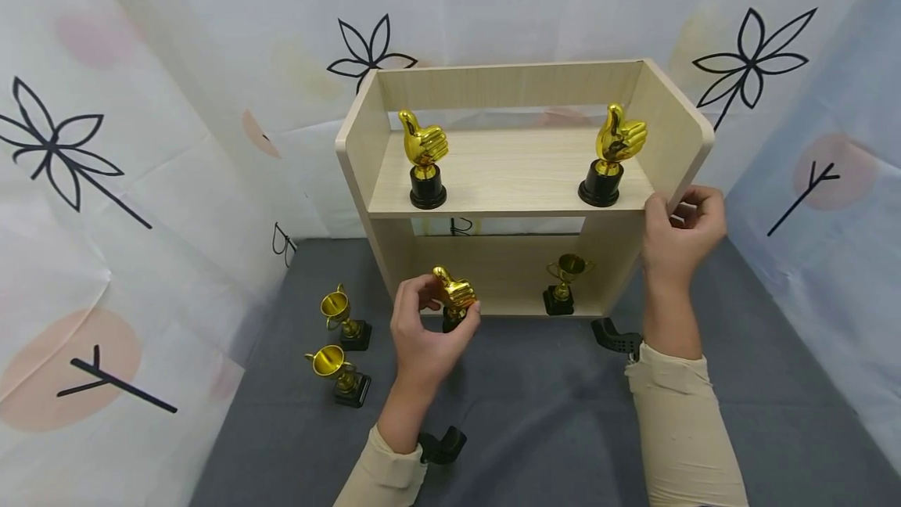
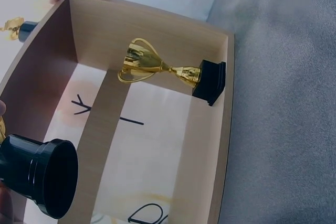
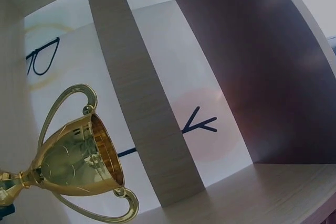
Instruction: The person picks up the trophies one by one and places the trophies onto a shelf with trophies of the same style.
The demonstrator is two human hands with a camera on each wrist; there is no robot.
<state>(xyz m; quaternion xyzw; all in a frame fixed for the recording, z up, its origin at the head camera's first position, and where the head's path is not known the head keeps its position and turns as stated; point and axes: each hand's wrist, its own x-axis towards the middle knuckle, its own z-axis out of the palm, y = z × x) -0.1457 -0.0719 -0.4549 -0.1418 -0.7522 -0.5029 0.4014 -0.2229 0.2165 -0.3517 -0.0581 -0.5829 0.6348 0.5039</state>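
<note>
My left hand [image 1: 425,339] grips a gold thumbs-up trophy [image 1: 457,293] in front of the lower level of a pale wooden shelf [image 1: 510,84]. In the left wrist view the underside of its round black base [image 2: 56,178] shows, tilted, clear of the shelf board. My right hand [image 1: 681,239] holds the front edge of the shelf's right side panel, thumb in front. Close by, a gold trophy cup [image 1: 568,271] stands upright on the lower level; its two handles show in the right wrist view.
Two more thumbs-up trophies stand on the upper level, one at the left [image 1: 425,155], one at the right [image 1: 611,151]. Two gold cups, a rear one [image 1: 345,319] and a front one [image 1: 340,374], stand on the grey tabletop [image 1: 535,429] left of my left hand.
</note>
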